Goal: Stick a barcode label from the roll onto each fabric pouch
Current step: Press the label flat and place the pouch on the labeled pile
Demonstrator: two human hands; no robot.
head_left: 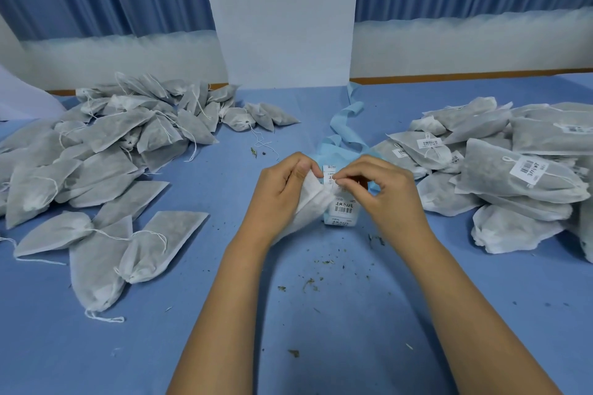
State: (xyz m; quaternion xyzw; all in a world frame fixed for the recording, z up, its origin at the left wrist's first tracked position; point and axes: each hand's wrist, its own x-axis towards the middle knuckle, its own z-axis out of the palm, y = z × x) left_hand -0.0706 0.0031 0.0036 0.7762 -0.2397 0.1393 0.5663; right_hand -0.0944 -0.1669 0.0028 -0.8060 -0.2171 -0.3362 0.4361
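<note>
My left hand (282, 184) grips a white fabric pouch (309, 205) by its upper end, just above the blue table. My right hand (382, 187) pinches a white barcode label (330, 177) at the top of the label roll (343, 210), right next to the pouch. The roll stands between my hands with printed barcodes facing me. A heap of unlabelled pouches (106, 151) with drawstrings lies on the left. A heap of pouches with barcode labels (500, 167) lies on the right.
A light blue strip of used label backing (348, 125) curls away behind the roll toward the far wall. Dry herb crumbs (309, 284) are scattered on the blue table cover (288, 330) in front of me. A white panel and blue curtains stand behind the table.
</note>
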